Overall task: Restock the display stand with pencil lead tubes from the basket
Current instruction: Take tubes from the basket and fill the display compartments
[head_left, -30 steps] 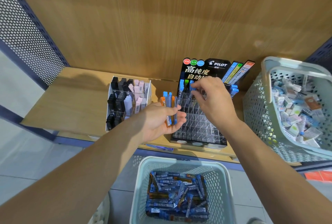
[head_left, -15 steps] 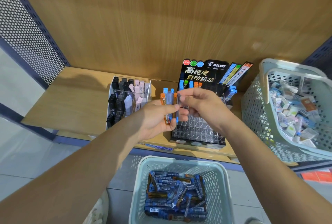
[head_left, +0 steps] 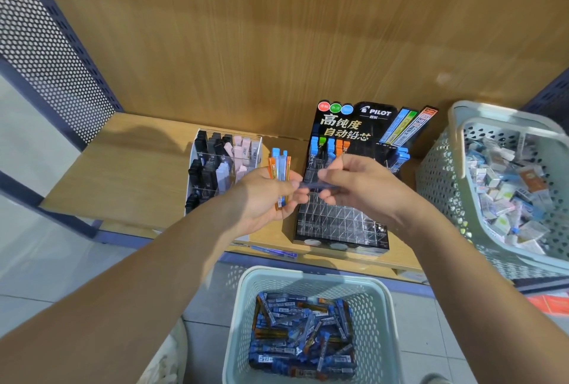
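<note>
While passing crosswise between two hands, single translucent blue lead tube (head_left: 317, 187), long axis lying roughly level and left-to-right, hovering just above the display stand (head_left: 340, 223). Pinched at its right end by right hand (head_left: 357, 189), fingertips (head_left: 326, 175) closed on it; left end touching or just beside thumb of left hand (head_left: 264, 199). Clamped in left fist, small upright bundle of tubes (head_left: 279, 168), orange and blue caps fanned above the knuckles, long axes near vertical. Right hand judged the nearer to the empty cells, directly over them; tube judged to need turning from level to upright, cap up, before dropping into a slot.

Stand of clear hard plastic on a black base, honeycombed into small square cells, most of them bare; only back row filled, with blue, green and orange caps. Black printed header card rising behind. Slim, rigid, glossy tubes, likely slippery in a light pinch.

Below on the tiled floor, pale green perforated basket (head_left: 308, 279), heaped with more blue and orange tubes lying every way. On the wooden shelf (head_left: 123, 174), acrylic organiser (head_left: 221, 168) of black, grey and pink erasers just left of the stand; second lattice basket (head_left: 449, 174) of small boxed goods to its right. One loose tube (head_left: 274, 250) at the shelf's front edge.
</note>
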